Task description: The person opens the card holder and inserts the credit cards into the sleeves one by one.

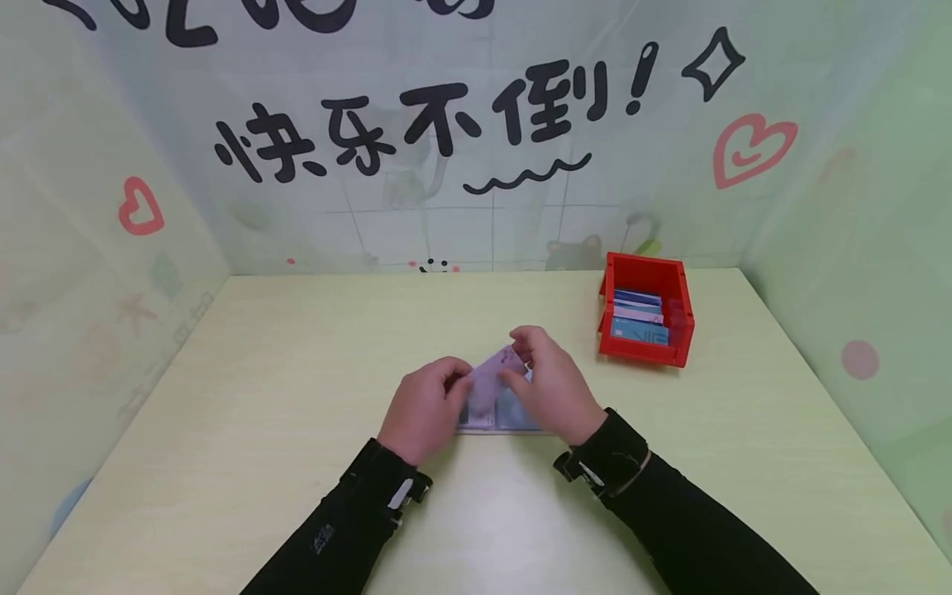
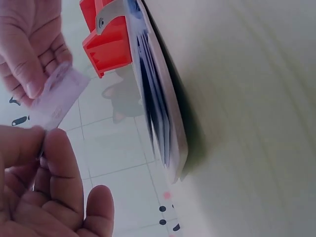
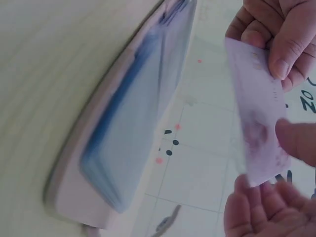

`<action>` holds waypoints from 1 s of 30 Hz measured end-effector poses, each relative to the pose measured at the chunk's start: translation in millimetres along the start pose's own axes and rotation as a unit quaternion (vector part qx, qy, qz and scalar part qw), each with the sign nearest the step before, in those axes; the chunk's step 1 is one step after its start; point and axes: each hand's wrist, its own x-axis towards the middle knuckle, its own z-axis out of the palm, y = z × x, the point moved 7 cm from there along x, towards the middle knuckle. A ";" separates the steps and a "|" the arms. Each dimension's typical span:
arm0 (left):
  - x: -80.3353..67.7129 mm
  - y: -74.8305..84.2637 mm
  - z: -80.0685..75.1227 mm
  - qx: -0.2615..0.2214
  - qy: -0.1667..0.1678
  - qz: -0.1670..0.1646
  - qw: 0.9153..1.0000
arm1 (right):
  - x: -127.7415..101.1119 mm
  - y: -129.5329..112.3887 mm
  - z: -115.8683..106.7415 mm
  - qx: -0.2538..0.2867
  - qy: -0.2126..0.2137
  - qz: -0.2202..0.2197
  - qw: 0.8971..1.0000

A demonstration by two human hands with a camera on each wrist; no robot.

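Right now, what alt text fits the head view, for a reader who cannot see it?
Both hands, left hand and right hand, hold a pale purple card over a card holder on a light table. A red bin of cards stands to the right.

We had both forearms in black sleeves, angled inward, hands close together at centre. Our left hand (image 1: pixel 426 406) had fingers curled, pinching with thumb and fingertips. Our right hand (image 1: pixel 548 385) was also curled, thumb and fingers pinching, knuckles up.
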 end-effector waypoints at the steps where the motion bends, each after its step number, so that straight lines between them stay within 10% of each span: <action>1: 0.5 -1.5 -0.9 -0.010 0.005 -0.008 1.000 | 0.9 3.3 -0.1 0.008 0.002 0.016 1.000; 15: 2.9 -10.7 -1.0 -0.077 -0.005 -0.063 0.995 | 4.6 27.0 12.4 0.152 -0.054 0.110 0.981; 30: 1.1 -19.7 9.3 0.120 -0.085 -0.056 0.988 | 11.9 52.1 -3.2 0.131 -0.064 0.195 0.970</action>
